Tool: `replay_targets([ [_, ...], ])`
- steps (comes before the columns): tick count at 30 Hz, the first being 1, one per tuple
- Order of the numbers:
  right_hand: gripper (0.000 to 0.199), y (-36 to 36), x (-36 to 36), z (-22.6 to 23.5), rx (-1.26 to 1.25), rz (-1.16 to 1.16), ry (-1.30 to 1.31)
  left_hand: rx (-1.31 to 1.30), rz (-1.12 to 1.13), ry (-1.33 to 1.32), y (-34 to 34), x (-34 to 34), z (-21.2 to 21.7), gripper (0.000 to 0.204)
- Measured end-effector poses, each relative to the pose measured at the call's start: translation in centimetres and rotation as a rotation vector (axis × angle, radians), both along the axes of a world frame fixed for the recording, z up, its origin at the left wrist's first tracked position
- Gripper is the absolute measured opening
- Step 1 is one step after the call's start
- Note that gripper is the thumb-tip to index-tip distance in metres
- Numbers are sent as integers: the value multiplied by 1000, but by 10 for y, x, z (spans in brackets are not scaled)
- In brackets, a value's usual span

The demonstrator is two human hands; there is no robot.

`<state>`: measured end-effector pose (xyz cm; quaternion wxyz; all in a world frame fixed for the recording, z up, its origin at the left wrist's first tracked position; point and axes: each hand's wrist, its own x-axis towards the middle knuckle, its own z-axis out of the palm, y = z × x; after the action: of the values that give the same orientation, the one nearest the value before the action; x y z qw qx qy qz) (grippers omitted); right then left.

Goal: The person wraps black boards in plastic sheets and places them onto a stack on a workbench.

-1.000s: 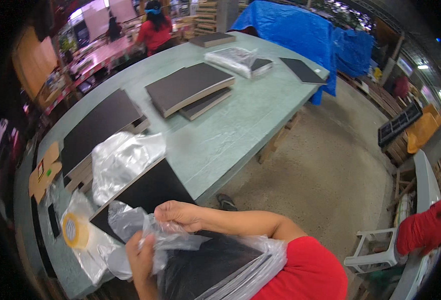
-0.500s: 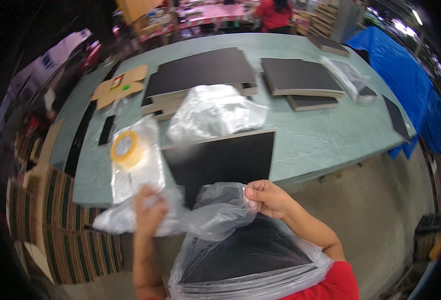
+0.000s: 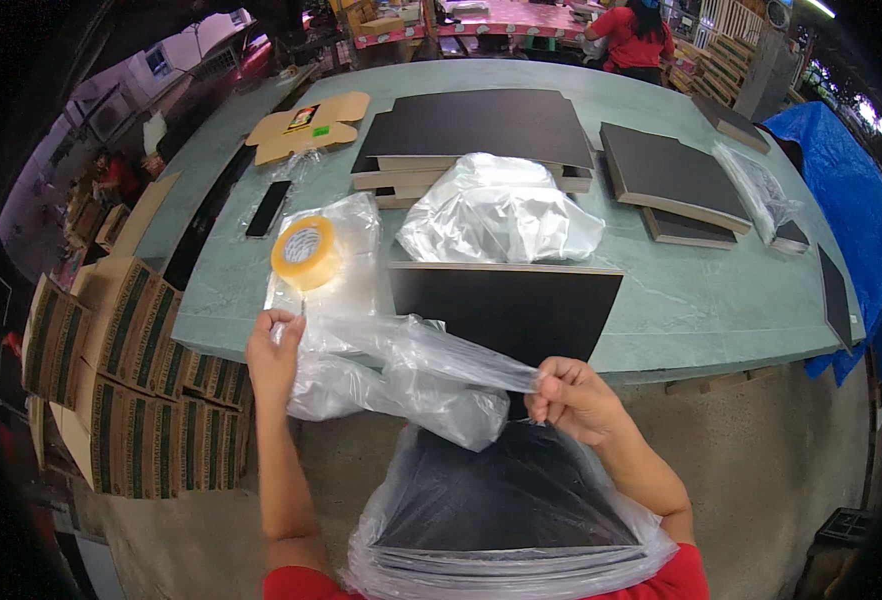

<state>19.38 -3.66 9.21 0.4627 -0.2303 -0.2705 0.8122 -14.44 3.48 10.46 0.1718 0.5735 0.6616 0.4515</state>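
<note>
Close to my body, a clear plastic bag (image 3: pixel 386 572) wraps a stack of black boards (image 3: pixel 501 490). The bag's loose upper part stretches between my hands, and some of it hangs bunched over the table's front edge. My right hand (image 3: pixel 576 400) is closed, pinching the gathered plastic. At the other end of the stretched plastic, my left hand (image 3: pixel 277 358) pinches its edge with thumb and fingers. Just beyond that hand, a roll of clear yellowish tape (image 3: pixel 305 253) lies on flat plastic bags (image 3: pixel 359 275). Another black board (image 3: pixel 506 312) lies at the table's front edge.
On the green table (image 3: pixel 701 330) are a crumpled clear bag (image 3: pixel 501 215), stacked black boards (image 3: pixel 471 125), more boards (image 3: pixel 666 175), a phone (image 3: pixel 268 208) and a flattened carton (image 3: pixel 306 128). Stacked cardboard boxes (image 3: pixel 126 370) stand left; a blue tarp (image 3: pixel 846 220) hangs right. Someone in red (image 3: pixel 636 40) is behind.
My left hand has moved upward and become sharper. The plastic between my hands is now stretched tighter. The whole view has shifted, with the table things appearing farther right.
</note>
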Motion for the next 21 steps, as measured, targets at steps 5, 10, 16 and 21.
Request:
replay_targets([
  [5,13,6,-28,43,501,-226,-371,-35,-1029,222,-62,122,24,27],
  [10,33,3,-22,55,622,-333,-574,-1,-950,-371,-46,147,46,29],
  [16,51,8,-21,50,68,-230,-108,-79,-1009,-426,-35,133,43,20],
  [21,58,-19,-6,25,470,423,-456,-515,-1251,-795,-33,125,64,16],
])
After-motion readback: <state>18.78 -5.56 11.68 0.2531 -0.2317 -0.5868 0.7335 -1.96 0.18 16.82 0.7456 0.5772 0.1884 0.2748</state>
